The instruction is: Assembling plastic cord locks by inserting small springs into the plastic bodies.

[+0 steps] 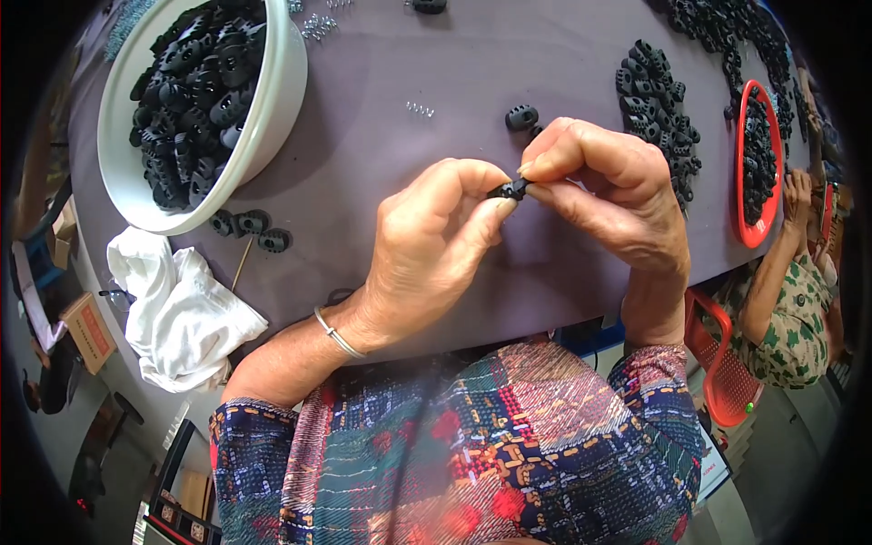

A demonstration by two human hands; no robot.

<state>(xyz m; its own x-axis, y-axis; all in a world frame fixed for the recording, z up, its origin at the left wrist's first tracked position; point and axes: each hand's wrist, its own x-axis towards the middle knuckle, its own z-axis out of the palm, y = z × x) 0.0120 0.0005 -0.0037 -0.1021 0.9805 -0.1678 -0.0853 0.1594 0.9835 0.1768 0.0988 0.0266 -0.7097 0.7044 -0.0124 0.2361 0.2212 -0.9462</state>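
My left hand (425, 238) and my right hand (607, 186) meet over the table, each closed in a pinch. Between their fingertips is a small black plastic cord lock (511, 190), partly hidden by the fingers. Just beyond my right fingertips lies another black cord lock (521, 116), with one more partly covered by that hand. A single coil spring (420, 110) rests on the table farther off. Several black cord locks (252, 222) lie to the left, below a white tub (292, 100) heaped with black cord lock parts.
A white cloth (186, 313) and a thin stick (242, 263) lie at the left table edge. Loose springs (320, 27) sit at the back. On the right are a pile of cord locks (656, 113), a red tray (747, 227), a red chair (722, 363) and another person (786, 313).
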